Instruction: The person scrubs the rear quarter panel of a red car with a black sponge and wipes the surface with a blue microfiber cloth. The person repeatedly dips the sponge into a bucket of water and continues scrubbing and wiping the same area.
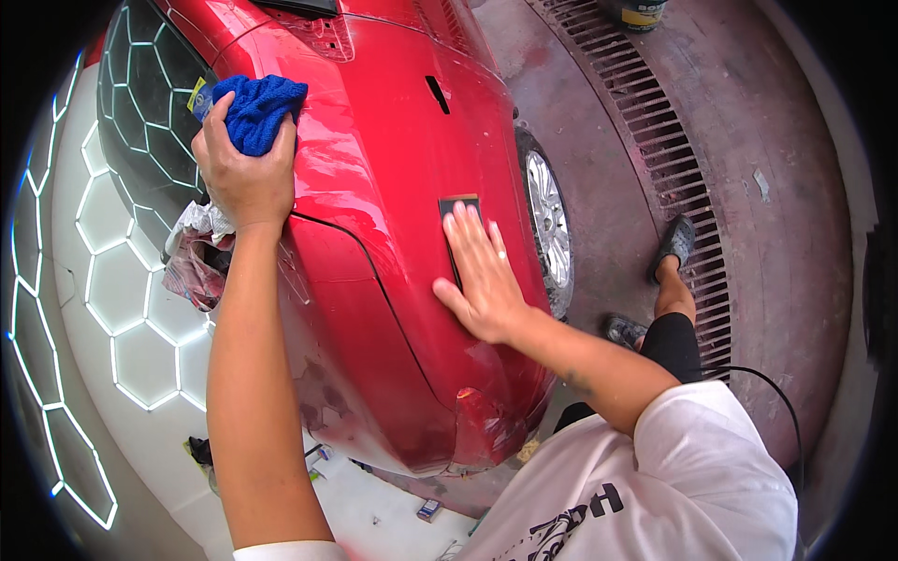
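My left hand (245, 165) grips a bunched blue microfibre cloth (259, 112) above the red car body, beside the dark window glass. A blue and yellow object (200, 98) peeks out at the cloth's left edge. With fingers stretched, my right hand (477, 270) presses a dark sheet, apparently sandpaper (454, 208), flat on the red car body panel (379, 175). Most of the sheet is hidden under the palm and fingers. A curved panel gap runs between the hands. Below, a broken or roughened corner of red bodywork (477, 424) shows.
A wheel (548, 217) is right of the panel, with a floor drain grate (659, 133) beyond and a bucket (635, 12) at the top. Crumpled masking paper (196, 259) hangs near my left forearm. A small box (429, 510) lies below. A black cable (775, 400) curves at right.
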A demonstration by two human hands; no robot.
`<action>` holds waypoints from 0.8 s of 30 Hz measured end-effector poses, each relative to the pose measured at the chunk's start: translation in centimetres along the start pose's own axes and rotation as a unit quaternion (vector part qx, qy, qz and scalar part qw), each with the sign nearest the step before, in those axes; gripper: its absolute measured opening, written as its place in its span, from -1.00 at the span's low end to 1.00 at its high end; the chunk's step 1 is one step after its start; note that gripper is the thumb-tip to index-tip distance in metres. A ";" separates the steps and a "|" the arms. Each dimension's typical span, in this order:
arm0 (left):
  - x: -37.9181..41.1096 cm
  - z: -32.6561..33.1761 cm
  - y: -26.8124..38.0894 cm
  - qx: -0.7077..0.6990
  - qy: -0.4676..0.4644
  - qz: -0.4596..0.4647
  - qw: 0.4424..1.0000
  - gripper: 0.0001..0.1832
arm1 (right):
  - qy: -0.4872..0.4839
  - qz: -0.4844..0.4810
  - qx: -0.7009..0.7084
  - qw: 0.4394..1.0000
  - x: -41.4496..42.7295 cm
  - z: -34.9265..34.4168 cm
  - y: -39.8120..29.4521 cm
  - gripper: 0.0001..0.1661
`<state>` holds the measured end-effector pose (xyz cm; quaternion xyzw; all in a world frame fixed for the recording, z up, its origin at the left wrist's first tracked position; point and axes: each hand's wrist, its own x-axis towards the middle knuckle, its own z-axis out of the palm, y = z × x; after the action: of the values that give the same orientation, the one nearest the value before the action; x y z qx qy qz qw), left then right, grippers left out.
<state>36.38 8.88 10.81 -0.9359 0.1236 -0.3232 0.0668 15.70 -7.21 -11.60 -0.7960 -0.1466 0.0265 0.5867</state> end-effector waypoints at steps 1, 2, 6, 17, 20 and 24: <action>0.1 0.0 0.1 -0.011 -0.001 0.005 1.000 -0.25 | -0.021 -0.001 0.012 1.000 -3.6 0.1 -0.8 0.11; 0.2 0.1 0.2 -0.011 0.002 0.010 1.000 -0.25 | -0.040 -0.002 0.026 0.999 -5.0 -0.7 -1.6 0.13; 0.5 0.7 0.6 -0.024 0.008 0.014 1.000 -0.24 | 0.036 0.020 -0.015 0.999 6.8 -2.2 2.5 0.05; 0.5 0.1 0.4 -0.012 0.010 0.016 1.000 -0.25 | -0.057 -0.018 0.011 0.998 -4.0 -0.3 -0.4 0.18; 0.4 1.1 0.7 -0.028 0.011 0.020 0.999 -0.26 | 0.036 0.006 -0.023 0.999 7.1 -2.3 1.5 0.07; 0.4 1.1 1.0 -0.037 0.001 0.014 0.999 -0.29 | 0.073 0.016 0.015 0.997 14.3 -3.9 3.4 0.04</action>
<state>37.18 7.84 10.01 -0.9356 0.1484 -0.3184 0.0362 30.84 -7.98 -11.73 -0.7890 -0.0906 -0.0198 0.6074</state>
